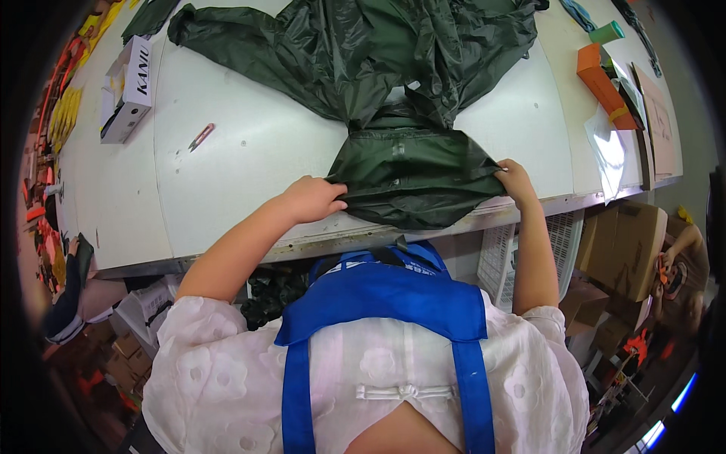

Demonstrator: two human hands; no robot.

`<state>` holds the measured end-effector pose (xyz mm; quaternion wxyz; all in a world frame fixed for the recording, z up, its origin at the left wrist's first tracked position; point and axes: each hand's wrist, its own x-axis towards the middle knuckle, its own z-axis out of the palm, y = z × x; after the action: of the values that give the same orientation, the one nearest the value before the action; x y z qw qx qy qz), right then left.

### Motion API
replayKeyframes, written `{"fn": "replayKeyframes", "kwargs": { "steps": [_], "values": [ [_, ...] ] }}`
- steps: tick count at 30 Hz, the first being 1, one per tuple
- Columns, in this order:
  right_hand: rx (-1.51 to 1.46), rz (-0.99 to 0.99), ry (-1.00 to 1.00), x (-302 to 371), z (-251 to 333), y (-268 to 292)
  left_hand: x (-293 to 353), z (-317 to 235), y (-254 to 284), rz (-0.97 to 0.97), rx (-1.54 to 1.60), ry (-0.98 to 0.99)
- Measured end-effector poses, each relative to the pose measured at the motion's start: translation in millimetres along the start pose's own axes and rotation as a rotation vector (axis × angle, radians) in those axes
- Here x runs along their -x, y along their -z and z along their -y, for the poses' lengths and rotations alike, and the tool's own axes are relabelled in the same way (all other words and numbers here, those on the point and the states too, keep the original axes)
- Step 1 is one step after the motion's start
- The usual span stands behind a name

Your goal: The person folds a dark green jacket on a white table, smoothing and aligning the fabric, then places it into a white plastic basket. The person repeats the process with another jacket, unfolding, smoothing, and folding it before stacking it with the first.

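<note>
A dark green, thin shiny raincoat [393, 64] lies spread on the white table, its sleeves reaching out to both sides. Its hood [412, 178] points toward me and hangs slightly over the table's front edge. My left hand [314, 198] pinches the hood's left edge, fingers closed on the fabric. At the opposite edge, my right hand [516, 181] grips the hood between thumb and fingers. The cloth is stretched flat between both hands. A small pale tag [412, 85] shows near the collar.
Red thread snips [202, 137] lie left on the table [249, 163], near a white box [128, 91]. To the right are an orange box [605, 85] and a green thread spool [607, 32]. A white plastic crate [495, 253] stands below. Other people work at both sides.
</note>
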<state>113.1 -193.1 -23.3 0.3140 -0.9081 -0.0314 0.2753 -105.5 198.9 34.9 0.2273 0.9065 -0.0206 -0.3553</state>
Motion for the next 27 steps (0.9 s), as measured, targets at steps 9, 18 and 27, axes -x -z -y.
{"fn": "replayKeyframes", "kwargs": {
  "steps": [9,18,27],
  "values": [
    [0.032,-0.176,0.469,20.8,35.2,-18.6,-10.6,9.6,-12.3,-1.027,0.024,0.089],
    [0.006,-0.028,-0.106,-0.2,-9.8,13.9,-20.0,58.9,-50.0,-0.651,0.869,0.313],
    [0.06,-0.386,0.626,57.5,106.6,-49.1,-32.5,12.3,2.6,-1.225,0.117,-0.047]
  ]
}}
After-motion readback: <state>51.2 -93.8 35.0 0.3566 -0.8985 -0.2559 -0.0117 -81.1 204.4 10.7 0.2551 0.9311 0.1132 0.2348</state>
